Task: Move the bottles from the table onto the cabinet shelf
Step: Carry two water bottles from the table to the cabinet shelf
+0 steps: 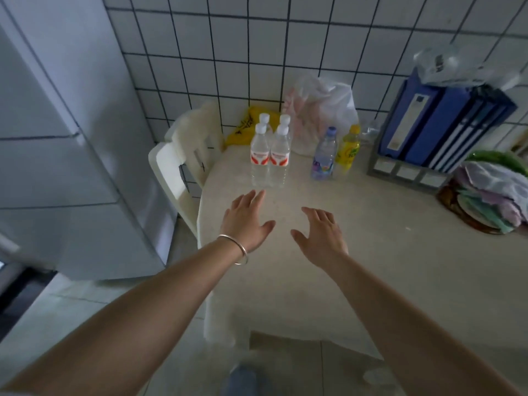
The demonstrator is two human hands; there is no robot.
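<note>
Several clear water bottles with white caps and red labels (270,158) stand grouped near the back of the round beige table (357,267). To their right stand a bottle with a blue cap and purple label (324,155) and a yellow bottle (349,148). My left hand (247,221), with a silver bangle on the wrist, hovers open just in front of the clear bottles. My right hand (321,234) hovers open beside it, over the table. Neither hand touches a bottle.
A white plastic chair (183,155) stands left of the table. A grey cabinet or fridge (65,138) fills the left side. On the table sit plastic bags (323,110), a rack of blue binders (440,130) and a basket of cloths (491,195). The tiled wall is behind.
</note>
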